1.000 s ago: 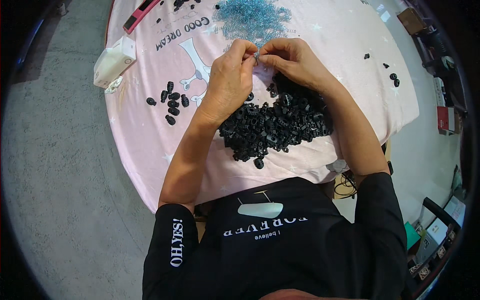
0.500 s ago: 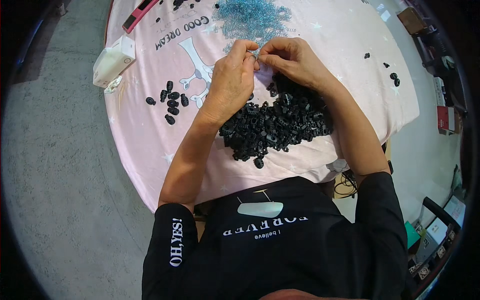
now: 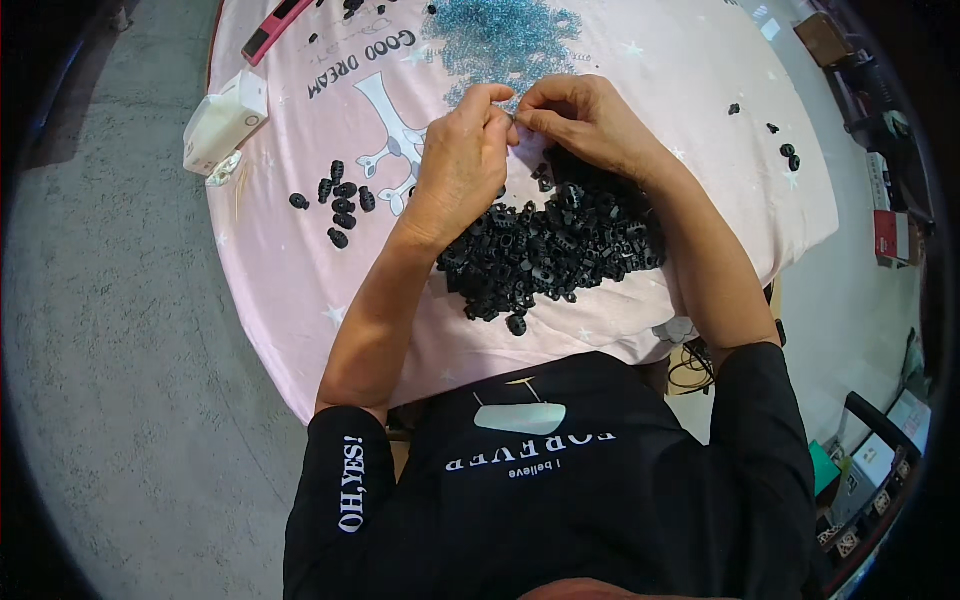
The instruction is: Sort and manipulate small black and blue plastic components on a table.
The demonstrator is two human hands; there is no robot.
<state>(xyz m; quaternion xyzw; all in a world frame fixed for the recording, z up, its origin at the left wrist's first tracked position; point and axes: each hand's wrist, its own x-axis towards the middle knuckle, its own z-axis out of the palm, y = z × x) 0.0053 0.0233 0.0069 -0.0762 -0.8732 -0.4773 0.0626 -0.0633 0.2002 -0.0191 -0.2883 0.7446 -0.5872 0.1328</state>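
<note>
My left hand (image 3: 462, 165) and my right hand (image 3: 590, 120) meet over the middle of the table, fingertips pinched together. Whatever sits between them is too small and covered to name. Just beyond the fingers spreads a heap of small bluish metal springs (image 3: 505, 40). Below and between my forearms lies a big pile of small black plastic parts (image 3: 560, 245), partly hidden by my right wrist. Left of my left forearm rests a loose group of black ribbed oval pieces (image 3: 344, 205) resembling cord locks. A single oval piece (image 3: 516, 325) lies at the pile's near edge.
A pink cloth with printed stars (image 3: 290, 290) covers the table. At its left edge stands a white tissue box (image 3: 228, 115), with a pink-and-black bar-shaped object (image 3: 272, 32) farther back. A few black pieces (image 3: 788, 157) lie far right. Boxes (image 3: 895, 238) stand beyond the right edge.
Both hands stay pinched together in almost the same place, with only slight finger motion. The table and things on its left appear shifted very slightly left in view.
</note>
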